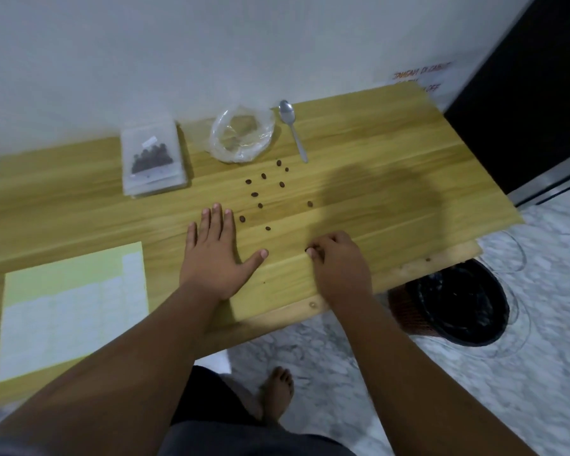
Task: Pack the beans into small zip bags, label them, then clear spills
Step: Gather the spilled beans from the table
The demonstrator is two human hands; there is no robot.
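Several dark beans lie scattered on the wooden table. My left hand rests flat on the table, fingers straight, just left of the beans. My right hand has curled fingers pinching a bean at its fingertips near the table's front edge. A stack of small zip bags lies at the back left; the top one holds beans and carries a white label. A crumpled clear plastic bag sits open behind the spilled beans. A yellow label sheet lies at the front left.
A metal spoon lies right of the plastic bag. One bean sits on the table's front right ledge. A black bin stands on the marble floor under the table's right corner. A white wall runs behind the table.
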